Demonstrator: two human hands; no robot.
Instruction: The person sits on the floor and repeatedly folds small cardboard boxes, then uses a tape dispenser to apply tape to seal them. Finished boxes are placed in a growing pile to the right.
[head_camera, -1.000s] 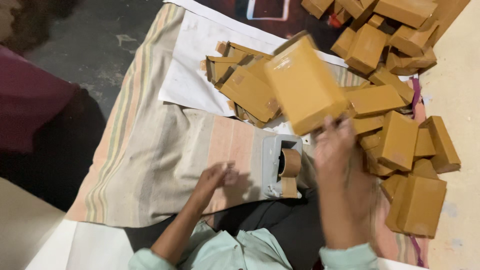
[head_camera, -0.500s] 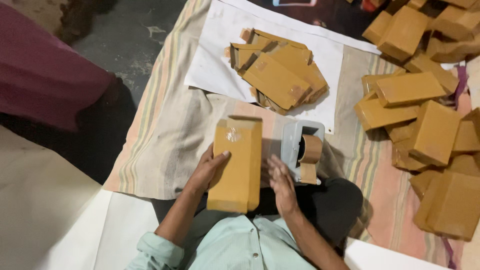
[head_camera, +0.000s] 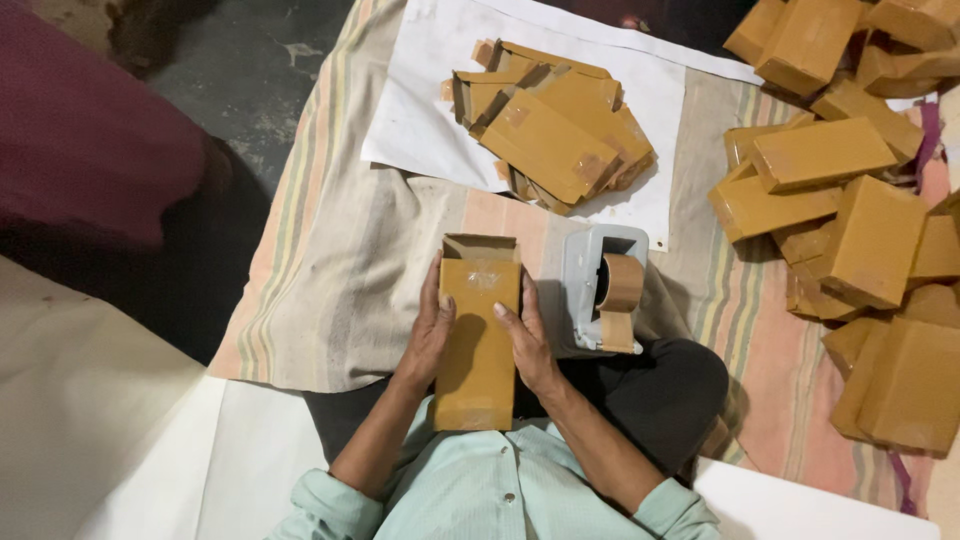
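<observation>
The person holds a flat brown cardboard box (head_camera: 478, 345) lengthwise over the lap, near the centre of the scene. The left hand (head_camera: 428, 335) grips the box along its left edge, with the fingers wrapped against the side and the thumb on the top face. The right hand (head_camera: 528, 345) grips the right edge in the same manner, fingers resting on the top face. The far end of the box is open, with its flap (head_camera: 481, 247) standing up.

Just right of the box, a grey tape dispenser (head_camera: 600, 290) loaded with a roll of brown tape (head_camera: 621, 283) sits on a striped cloth (head_camera: 350, 250). Farther away, a pile of flattened brown boxes (head_camera: 550, 130) lies on a white sheet (head_camera: 420, 110). At the far right, a heap of closed brown boxes (head_camera: 850, 200) covers the cloth. A dark red garment (head_camera: 90, 140) occupies the far left.
</observation>
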